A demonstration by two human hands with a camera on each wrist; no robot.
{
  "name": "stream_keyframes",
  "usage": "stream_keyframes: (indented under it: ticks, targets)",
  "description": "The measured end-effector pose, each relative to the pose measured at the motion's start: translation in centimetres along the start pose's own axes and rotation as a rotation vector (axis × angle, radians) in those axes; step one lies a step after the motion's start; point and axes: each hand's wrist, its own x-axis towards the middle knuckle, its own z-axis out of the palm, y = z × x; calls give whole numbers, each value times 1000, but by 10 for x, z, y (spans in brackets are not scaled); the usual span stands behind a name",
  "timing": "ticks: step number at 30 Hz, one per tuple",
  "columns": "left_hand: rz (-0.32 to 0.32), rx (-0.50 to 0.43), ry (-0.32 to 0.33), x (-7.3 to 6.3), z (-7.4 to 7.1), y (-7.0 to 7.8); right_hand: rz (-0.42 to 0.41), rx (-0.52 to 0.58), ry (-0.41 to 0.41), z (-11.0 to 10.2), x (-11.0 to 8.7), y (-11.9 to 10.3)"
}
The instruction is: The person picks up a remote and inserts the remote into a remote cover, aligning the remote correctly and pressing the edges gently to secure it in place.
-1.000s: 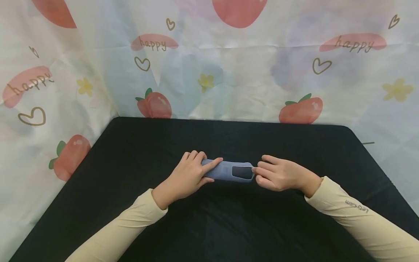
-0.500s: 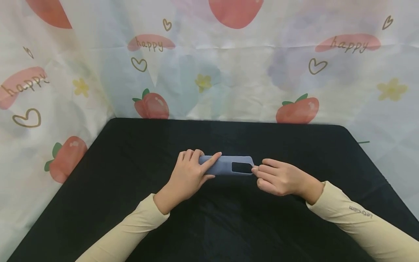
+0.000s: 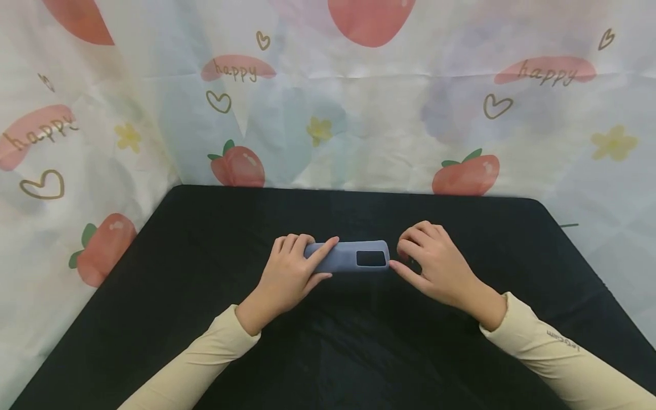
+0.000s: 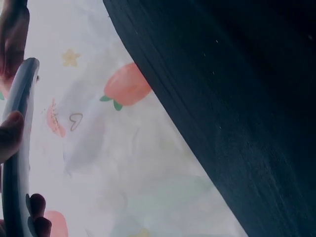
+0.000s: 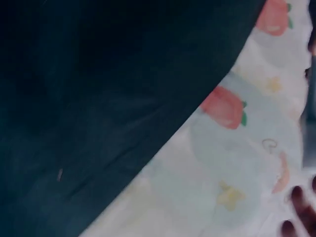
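Note:
A blue-grey phone case [image 3: 342, 259] with a dark rectangular cutout near its right end is held lengthwise over the black table. My left hand [image 3: 287, 273] grips its left end, thumb and fingers on opposite sides. In the left wrist view the phone case [image 4: 19, 118] appears edge-on, between the thumb [image 4: 11, 137] and the fingertips [image 4: 39, 215]. At the right end, my right hand [image 3: 443, 270] has its thumb tip right at the lower corner, while its other fingers bend loosely, apart from the case. The right wrist view catches only blurred fingertips [image 5: 298, 197] and a strip of the case.
A black cloth-covered table [image 3: 369, 347] spreads beneath both hands. Behind it and on the left hangs a pale curtain [image 3: 359, 114] printed with peaches, hearts and flowers. Cream sleeves [image 3: 564, 356] cover both forearms.
Earlier, my right fingers pinched the case's right end; now they have lifted off and only the thumb stays at the corner. The case has shifted slightly left and tilted in the left hand.

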Motion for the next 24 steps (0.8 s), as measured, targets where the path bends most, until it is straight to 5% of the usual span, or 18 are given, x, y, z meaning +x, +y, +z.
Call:
stream_keyframes:
  ticks: [6,15,24]
  targets:
    - [-9,51,70,4,0,11,140,9,-172,4,2,-8]
    - [-52,87,118,0,5,20,116,-59,-114,12,0,-11]
    - [-51,2,34,-4,10,17,396,382,-85,17,-5,-11]
